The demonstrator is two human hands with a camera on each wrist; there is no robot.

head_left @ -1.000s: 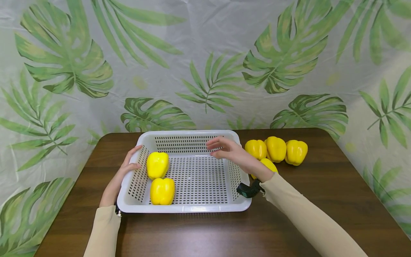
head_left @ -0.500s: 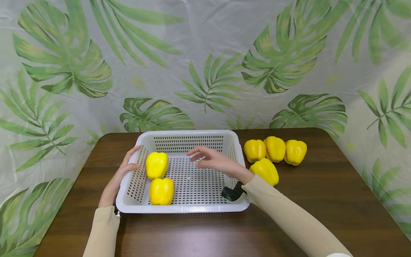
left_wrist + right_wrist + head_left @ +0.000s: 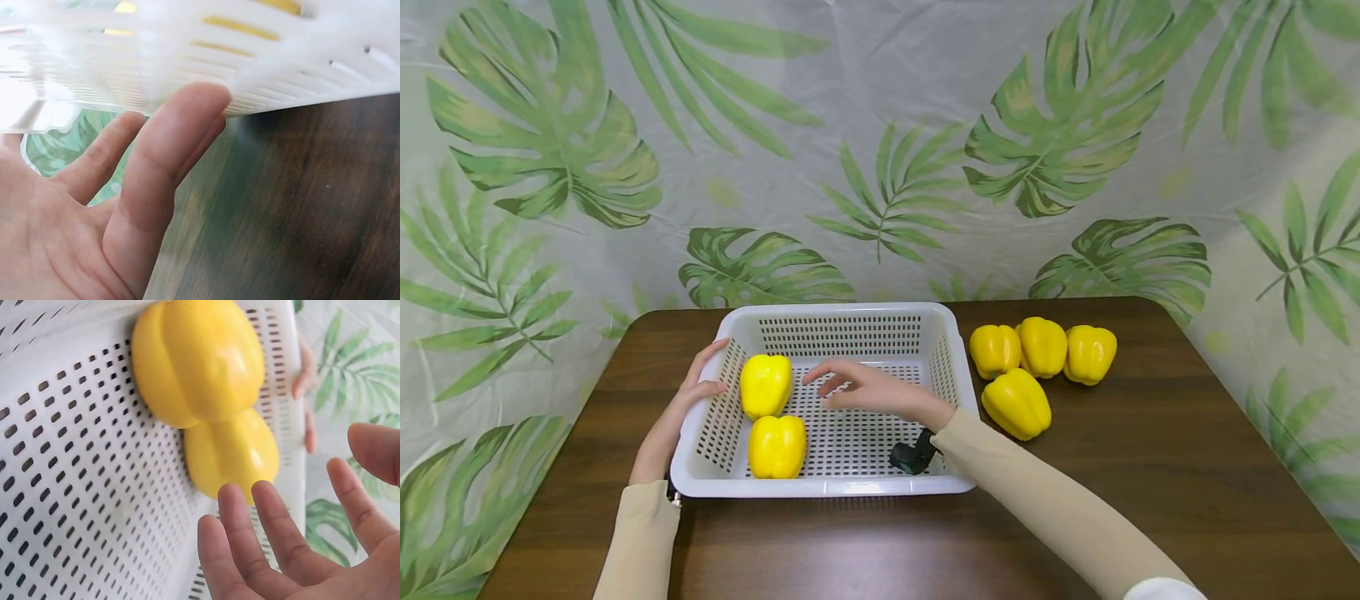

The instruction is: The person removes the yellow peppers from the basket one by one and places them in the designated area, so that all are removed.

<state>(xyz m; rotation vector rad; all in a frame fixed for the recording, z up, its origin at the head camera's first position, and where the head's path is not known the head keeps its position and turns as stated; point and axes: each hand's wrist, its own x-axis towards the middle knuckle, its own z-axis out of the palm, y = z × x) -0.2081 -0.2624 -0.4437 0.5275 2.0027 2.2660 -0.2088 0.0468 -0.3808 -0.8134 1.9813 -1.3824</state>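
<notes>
A white perforated plastic basket (image 3: 825, 489) stands on the brown table. My left hand (image 3: 673, 417) grips its left rim; in the left wrist view, fingers (image 3: 156, 150) of that hand lie against the outer wall. Inside, at the left end, two yellow bell peppers sit one behind the other: the far one (image 3: 766, 386) and the near one (image 3: 777, 447). My right hand (image 3: 872, 390) hovers over the basket floor to their right, fingers spread and holding nothing. The right wrist view shows its fingertips (image 3: 232, 495) just apart from the peppers or overlapping them; contact is unclear.
Right of the basket, several yellow bell peppers (image 3: 1043, 347) cluster on the table (image 3: 1180, 467); the nearest one (image 3: 1017, 404) lies close to the basket's right wall. A leaf-patterned cloth (image 3: 887, 167) hangs behind the table. My right forearm crosses the basket's right rim.
My right hand has moved left, from above the basket's right wall to over its middle, near the two peppers inside. The left hand and the basket stay in place.
</notes>
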